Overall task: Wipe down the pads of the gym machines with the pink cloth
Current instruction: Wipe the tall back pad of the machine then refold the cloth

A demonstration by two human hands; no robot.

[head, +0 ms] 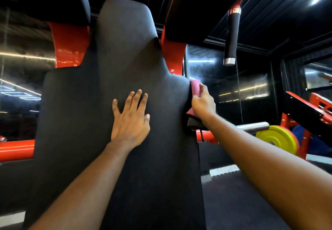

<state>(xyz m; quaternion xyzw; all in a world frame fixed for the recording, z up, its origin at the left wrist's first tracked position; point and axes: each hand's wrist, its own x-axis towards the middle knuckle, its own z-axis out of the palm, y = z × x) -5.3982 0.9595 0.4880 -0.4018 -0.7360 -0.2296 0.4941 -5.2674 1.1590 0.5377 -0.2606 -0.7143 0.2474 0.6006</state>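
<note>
Head view, left hand: I see my left hand (130,120) lying flat on the middle of the back pad (115,59). The fingers are straight and a little spread, the thumb is out to the side, and the palm is down on the surface. It holds nothing.
Head view, right hand: my right hand (203,104) is at the pad's right edge, with fingers and thumb curled round the pink cloth (195,87) and pressing it against the side of the pad.
Pink cloth: it is bunched in the right hand. A pink fold sticks out above the knuckles and another shows below the heel of the hand. A darker scrap hangs under the wrist, and I cannot tell whether it is part of the same cloth.
Back pad: matte black, smooth and softly cushioned. It is tall, with a narrow rounded head section that widens into broad shoulders and a long flat body.
Red frame (70,43): glossy painted metal showing behind the pad on both sides.
Hanging grip (232,35): a black foam-like cylinder with shiny metal caps, up on the right and well apart from the hands.
Yellow plate (278,138): a round weight disc on a chrome bar (255,126), to the right beyond my forearm.
Floor (233,193): dark and finely textured.
</note>
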